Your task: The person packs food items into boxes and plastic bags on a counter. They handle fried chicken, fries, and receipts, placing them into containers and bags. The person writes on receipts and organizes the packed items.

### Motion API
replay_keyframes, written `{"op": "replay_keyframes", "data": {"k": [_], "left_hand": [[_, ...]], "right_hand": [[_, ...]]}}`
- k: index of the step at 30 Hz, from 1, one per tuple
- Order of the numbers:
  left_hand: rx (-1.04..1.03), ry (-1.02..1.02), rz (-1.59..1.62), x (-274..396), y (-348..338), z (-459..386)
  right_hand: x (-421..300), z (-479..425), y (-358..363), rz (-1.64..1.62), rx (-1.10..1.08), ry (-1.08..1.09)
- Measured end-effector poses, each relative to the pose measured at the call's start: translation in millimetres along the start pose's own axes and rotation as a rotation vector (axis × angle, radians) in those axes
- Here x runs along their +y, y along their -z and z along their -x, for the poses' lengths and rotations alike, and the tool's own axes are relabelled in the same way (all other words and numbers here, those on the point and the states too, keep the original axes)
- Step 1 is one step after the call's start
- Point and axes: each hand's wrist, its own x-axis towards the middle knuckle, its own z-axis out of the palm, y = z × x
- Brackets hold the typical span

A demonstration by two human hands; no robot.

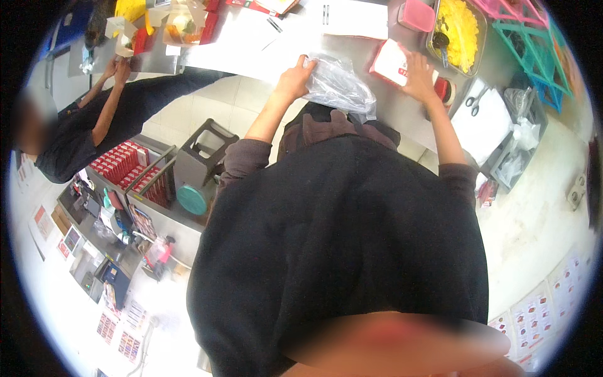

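Observation:
At the edge of the metal counter, my left hand [295, 79] pinches the top left part of a clear plastic bag [337, 85]. The bag looks flat and hangs partly over the edge. My right hand [419, 77] rests with fingers spread on a red and white packet [390, 61], which lies on the counter right of the bag. Whether these fingers grip the packet cannot be told. Beyond the packet are a pink plastic container [416, 15] and a metal tray of yellow food [456, 37] with a dark-handled utensil in it.
Scissors [473, 102] lie on white sheets at the right, beside a grey bin [527, 141] of plastic bags. Teal and pink plastic racks [530, 52] stand at the upper right. At the left a co-worker [70, 136] handles an open food box. A grey step stool [202, 151] stands behind.

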Motion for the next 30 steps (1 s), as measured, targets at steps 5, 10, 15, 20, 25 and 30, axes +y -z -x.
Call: {"op": "replay_keyframes", "data": {"k": [5, 10, 15, 20, 25, 30], "left_hand": [[0.052, -0.074, 0.125, -7.9, -20.8, -3.4], [0.06, -0.31, 0.419, -34.8, -55.2, -11.3], [-0.059, -0.125, 0.849, -49.0, -38.3, 18.6], [0.158, 0.036, 0.622, -36.7, -35.5, 33.2], [0.297, 0.104, 0.649, -18.2, -49.9, 28.6], [0.503, 0.14, 0.354, 24.9, -33.3, 42.2]], "right_hand": [[-80.4, 10.0, 74.2, -0.827, 0.094, 0.113], [-164.8, -14.0, -22.0, -0.963, 0.141, 0.442], [-172.0, -18.3, -56.8, -0.438, 0.206, 0.451], [-155.1, 4.0, -22.5, -0.155, 0.084, 0.422], [-146.0, 10.5, -30.4, -0.226, 0.016, 0.427], [-143.5, -2.1, -41.7, -0.175, 0.028, 0.252]]}}
